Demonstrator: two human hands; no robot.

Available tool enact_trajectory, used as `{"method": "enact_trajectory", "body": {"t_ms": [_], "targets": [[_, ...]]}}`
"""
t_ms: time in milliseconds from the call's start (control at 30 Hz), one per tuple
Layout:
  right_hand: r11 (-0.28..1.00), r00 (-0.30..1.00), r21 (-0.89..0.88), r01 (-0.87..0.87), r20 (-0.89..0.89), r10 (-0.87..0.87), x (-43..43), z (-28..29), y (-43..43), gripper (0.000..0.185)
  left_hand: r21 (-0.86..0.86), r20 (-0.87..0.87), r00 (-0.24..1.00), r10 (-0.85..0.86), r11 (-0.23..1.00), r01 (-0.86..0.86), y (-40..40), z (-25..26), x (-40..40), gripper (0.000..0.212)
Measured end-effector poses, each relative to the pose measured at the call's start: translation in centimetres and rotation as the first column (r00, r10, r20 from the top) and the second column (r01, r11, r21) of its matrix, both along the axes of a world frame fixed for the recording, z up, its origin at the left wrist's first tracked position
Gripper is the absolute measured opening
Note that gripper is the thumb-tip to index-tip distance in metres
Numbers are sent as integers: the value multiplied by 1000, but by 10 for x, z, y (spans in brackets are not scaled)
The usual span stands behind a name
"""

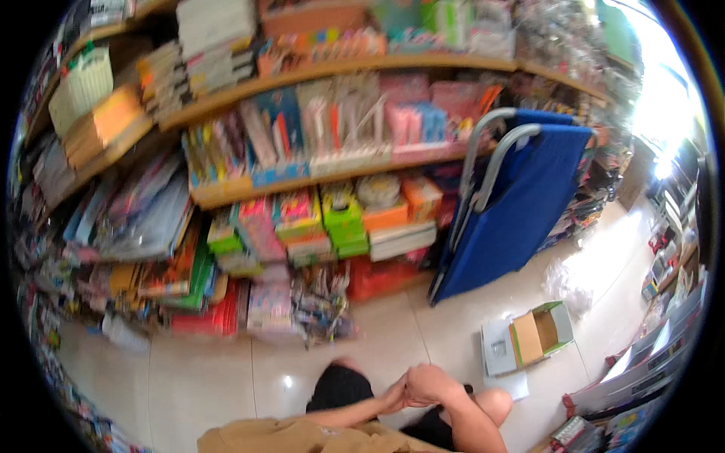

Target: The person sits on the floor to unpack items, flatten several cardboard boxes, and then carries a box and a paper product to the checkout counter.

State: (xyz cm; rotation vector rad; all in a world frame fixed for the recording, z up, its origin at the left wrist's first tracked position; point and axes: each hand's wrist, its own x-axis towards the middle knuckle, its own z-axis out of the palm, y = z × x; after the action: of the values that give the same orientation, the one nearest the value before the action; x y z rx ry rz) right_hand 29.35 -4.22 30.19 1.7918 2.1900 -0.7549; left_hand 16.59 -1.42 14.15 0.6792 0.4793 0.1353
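My left hand [395, 396] and my right hand [426, 385] are brought together over my knees. Their fingers meet, and whether anything small lies between them cannot be made out. Black shorts [340, 389] and bare knees show beneath. To the right on the tiled floor [198, 379] lies an opened cardboard box [527, 340] with green edges and a raised flap. A folded bed or chair of blue fabric [521, 209] with a grey metal tube frame leans against the shelves.
Wooden shelves [340, 172] ahead hold pens, small boxes and stacked paper goods. Folders and packets [209, 311] reach the floor at the left. A crumpled clear plastic bag [566, 286] lies beyond the box. More goods [640, 390] line the right side.
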Motion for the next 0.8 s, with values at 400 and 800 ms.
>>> {"method": "enact_trajectory", "body": {"t_ms": [400, 800], "targets": [[981, 977, -47, 186, -98, -190, -1, -70, 41, 59, -779, 324, 830, 454, 626, -38, -3, 44, -45, 70], [960, 953, 89, 267, 121, -277, 90, -23, 19, 54, -586, -259, 635, 728, 405, -702, 97, -146, -131, 36]]}}
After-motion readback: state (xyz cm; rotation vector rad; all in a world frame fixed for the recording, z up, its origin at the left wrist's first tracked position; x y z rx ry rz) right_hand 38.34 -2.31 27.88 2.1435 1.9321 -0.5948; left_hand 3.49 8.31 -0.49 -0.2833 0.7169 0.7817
